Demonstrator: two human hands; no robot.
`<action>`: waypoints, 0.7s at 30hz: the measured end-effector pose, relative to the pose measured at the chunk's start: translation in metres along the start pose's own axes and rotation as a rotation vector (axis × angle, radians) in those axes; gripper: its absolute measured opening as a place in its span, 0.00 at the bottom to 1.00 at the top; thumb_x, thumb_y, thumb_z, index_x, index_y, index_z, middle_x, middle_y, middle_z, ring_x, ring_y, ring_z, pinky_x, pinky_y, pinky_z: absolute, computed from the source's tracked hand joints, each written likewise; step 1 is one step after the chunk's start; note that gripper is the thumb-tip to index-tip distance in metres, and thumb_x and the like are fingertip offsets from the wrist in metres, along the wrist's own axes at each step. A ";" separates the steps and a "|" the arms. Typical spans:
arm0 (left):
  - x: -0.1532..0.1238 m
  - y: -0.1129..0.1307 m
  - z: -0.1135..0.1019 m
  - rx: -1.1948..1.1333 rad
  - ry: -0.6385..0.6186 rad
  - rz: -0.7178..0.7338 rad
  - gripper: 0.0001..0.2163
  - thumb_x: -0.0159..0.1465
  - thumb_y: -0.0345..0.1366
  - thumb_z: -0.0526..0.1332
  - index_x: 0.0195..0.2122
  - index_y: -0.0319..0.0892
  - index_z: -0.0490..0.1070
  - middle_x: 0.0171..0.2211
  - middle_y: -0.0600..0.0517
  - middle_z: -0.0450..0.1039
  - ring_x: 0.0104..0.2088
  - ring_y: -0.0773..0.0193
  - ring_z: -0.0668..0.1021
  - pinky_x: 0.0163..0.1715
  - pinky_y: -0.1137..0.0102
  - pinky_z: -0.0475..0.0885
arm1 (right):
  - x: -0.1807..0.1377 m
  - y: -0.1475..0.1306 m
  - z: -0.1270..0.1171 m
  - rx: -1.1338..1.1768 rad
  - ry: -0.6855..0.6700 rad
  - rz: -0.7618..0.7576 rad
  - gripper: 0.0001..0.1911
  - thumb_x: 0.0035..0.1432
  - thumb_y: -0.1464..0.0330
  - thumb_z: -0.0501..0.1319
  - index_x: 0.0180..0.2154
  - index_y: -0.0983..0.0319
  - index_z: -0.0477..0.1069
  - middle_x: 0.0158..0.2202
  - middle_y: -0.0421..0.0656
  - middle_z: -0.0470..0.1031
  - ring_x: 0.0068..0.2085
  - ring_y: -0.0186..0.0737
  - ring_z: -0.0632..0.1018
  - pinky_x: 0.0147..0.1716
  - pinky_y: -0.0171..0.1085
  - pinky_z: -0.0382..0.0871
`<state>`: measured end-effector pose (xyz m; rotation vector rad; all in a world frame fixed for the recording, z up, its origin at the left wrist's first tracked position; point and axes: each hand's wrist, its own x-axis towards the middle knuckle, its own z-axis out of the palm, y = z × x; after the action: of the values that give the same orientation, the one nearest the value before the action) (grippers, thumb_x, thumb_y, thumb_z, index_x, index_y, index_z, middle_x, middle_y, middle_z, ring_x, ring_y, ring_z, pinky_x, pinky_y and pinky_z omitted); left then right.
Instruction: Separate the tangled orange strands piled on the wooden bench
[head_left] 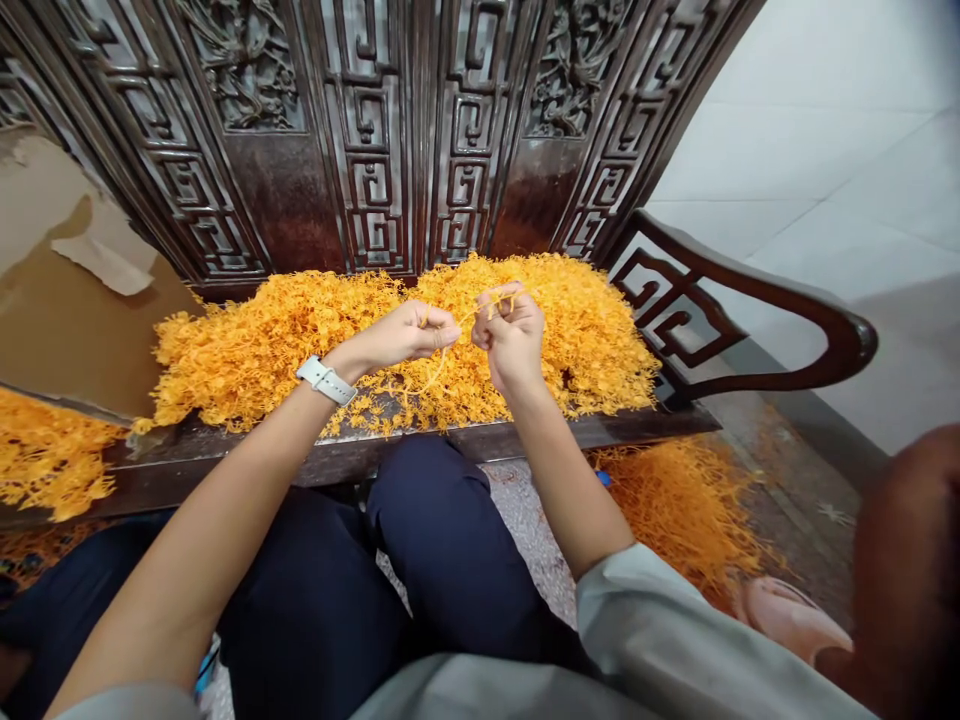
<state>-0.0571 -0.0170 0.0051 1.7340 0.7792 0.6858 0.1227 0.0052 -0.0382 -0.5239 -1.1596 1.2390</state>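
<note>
One orange strand (440, 371): between our two hands, above the heaped desk, with a slack loop hanging under our left fingers.
Strand's handling: we judge it very light, soft and limp, easy to snap or tangle; whether it is slippery we cannot tell.
Where to hold: we would pinch it near its ends with fingertips, pulling gently.
Left grip (417, 334): closed in a pinch, thumb against forefinger, on the strand.
Right grip (516, 338): fingers curled in, thumb folded over, grasping the strand, with thin orange bits showing across our fingers.
Yellow-orange pile (592, 335): frilly little pieces just behind and below our hands.
Desk (517, 436): dark wood with a carved back, carrying the pile.
Cardboard (90, 320): at the pile's left.
Floor heap (667, 500): redder strands beneath the armrest.
</note>
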 end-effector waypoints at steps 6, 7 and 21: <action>0.015 -0.002 0.007 -0.054 0.156 0.039 0.22 0.68 0.48 0.65 0.23 0.45 0.57 0.19 0.60 0.50 0.19 0.72 0.53 0.22 0.69 0.47 | 0.045 0.027 -0.004 0.067 0.111 0.160 0.15 0.61 0.65 0.66 0.35 0.55 0.57 0.23 0.31 0.59 0.21 0.29 0.59 0.19 0.31 0.52; 0.015 0.000 0.012 -0.014 0.129 0.069 0.23 0.67 0.48 0.65 0.23 0.44 0.57 0.19 0.60 0.51 0.20 0.71 0.53 0.23 0.69 0.48 | 0.057 0.033 -0.006 0.040 0.142 0.200 0.16 0.63 0.64 0.65 0.34 0.55 0.55 0.22 0.31 0.57 0.20 0.29 0.58 0.19 0.30 0.52; 0.005 -0.024 0.009 -0.358 0.508 -0.158 0.14 0.75 0.42 0.59 0.37 0.42 0.79 0.39 0.46 0.78 0.20 0.74 0.58 0.20 0.72 0.49 | 0.093 0.041 -0.051 -0.556 0.109 0.172 0.27 0.52 0.51 0.71 0.49 0.59 0.77 0.54 0.50 0.77 0.42 0.41 0.77 0.38 0.40 0.74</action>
<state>-0.0513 -0.0128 -0.0203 1.1702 1.0520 1.1028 0.1403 0.1160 -0.0559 -1.1103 -1.3881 1.0061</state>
